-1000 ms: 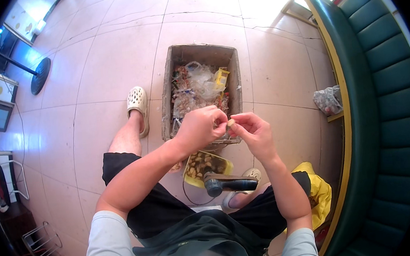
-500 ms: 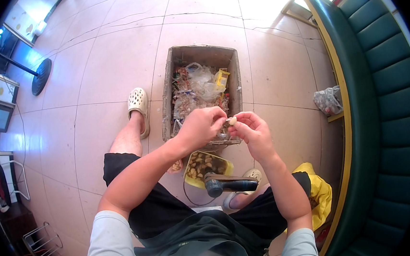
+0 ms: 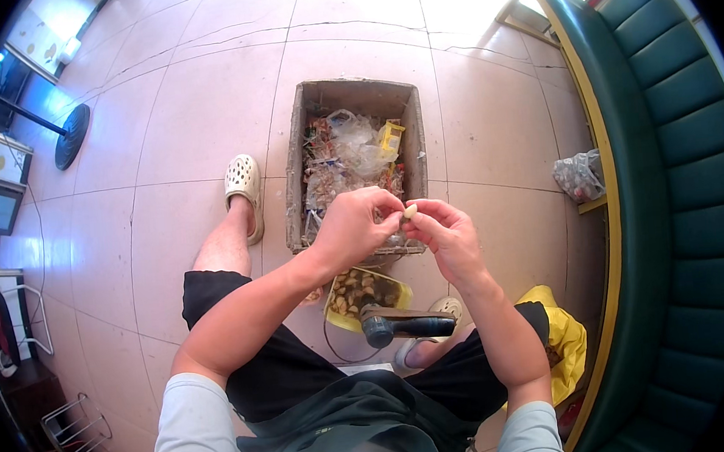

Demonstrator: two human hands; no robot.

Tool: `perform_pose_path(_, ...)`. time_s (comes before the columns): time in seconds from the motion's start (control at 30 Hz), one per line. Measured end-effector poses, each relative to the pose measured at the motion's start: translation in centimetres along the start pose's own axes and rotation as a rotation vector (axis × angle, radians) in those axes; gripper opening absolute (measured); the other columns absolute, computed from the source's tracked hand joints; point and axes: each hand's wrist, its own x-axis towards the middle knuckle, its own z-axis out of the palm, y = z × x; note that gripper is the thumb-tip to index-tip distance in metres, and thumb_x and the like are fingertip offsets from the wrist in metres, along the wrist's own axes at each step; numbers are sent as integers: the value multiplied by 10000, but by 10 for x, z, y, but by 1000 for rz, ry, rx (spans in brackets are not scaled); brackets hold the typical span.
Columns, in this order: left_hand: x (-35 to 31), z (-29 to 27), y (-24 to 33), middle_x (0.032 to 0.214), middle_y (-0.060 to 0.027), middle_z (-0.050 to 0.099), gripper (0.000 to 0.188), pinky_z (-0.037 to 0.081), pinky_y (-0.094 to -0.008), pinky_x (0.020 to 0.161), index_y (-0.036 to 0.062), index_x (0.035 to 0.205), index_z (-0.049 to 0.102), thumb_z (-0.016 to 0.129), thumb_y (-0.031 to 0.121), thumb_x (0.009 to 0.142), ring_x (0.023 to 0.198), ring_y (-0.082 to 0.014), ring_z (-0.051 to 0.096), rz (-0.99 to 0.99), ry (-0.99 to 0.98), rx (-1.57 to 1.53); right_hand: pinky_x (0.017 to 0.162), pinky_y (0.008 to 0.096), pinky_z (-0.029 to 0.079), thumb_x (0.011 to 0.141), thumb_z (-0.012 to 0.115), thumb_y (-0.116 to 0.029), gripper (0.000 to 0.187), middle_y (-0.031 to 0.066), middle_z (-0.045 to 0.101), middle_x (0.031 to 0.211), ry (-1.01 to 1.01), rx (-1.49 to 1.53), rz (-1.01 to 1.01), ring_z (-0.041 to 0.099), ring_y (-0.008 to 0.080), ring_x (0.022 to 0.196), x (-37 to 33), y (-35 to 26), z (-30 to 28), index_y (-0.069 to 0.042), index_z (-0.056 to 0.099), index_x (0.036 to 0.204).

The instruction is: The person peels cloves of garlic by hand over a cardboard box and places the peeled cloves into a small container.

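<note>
Over the near edge of a worn box [image 3: 293,176], both my hands meet around a small pale garlic clove [image 3: 411,212]. My right hand [image 3: 455,240] pinches the clove between thumb and fingertips. Beside it my left hand [image 3: 358,225] has thumb and forefinger closed at the clove's left side; any bit of skin between them is too small to make out. Crumpled clear plastic bags [image 3: 360,145], a yellow packet [image 3: 391,138] and reddish-brown scraps lie in the box. Below my hands, a yellow tub [image 3: 401,292] holds many brownish-yellow pieces in dark liquid.
A dark device with a rounded end [image 3: 408,324] partly covers the tub. A yellow bag [image 3: 565,342] lies by my right knee. The green padded bench [image 3: 641,204] runs along the right, with a filled clear bag [image 3: 579,177] beside it. A black round stand base [image 3: 73,136] stands left.
My left fingertips have shifted slightly right, closer against the clove. The pale shred seen between the hands before no longer shows. More of the clove's pale surface faces up.
</note>
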Motion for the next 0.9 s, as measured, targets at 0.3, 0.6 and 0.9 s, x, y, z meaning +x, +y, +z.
perform_pose_path(0.3, 1, -1, 4, 774, 10, 661, 70, 462, -235, 608, 3, 921, 728, 725, 68, 897, 687, -35, 550, -159, -42, -127, 815, 268, 592, 987, 712, -92, 283, 83, 746, 1054, -34, -47, 19, 707, 130, 887, -3, -3, 7, 27, 702, 1244)
perform_pose_path(0.6, 12, -4, -17, 870, -67, 690, 126, 541, -302, 789, 0, 1028, 670, 609, 55, 933, 842, -130, 667, -204, -28, -180, 806, 284, 596, 989, 686, -71, 235, 98, 716, 1045, -39, 62, 58, 709, 159, 885, -3, 0, 1, 1, 616, 1201)
perform_pose_path(0.9, 5, -1, -12, 949, -52, 690, 252, 551, -290, 838, -22, 1184, 637, 609, 11, 936, 931, -111, 664, -71, -140, -292, 818, 299, 601, 996, 661, -55, 186, 111, 709, 1053, -17, 164, 120, 714, 181, 899, -1, -3, -1, -11, 604, 1167)
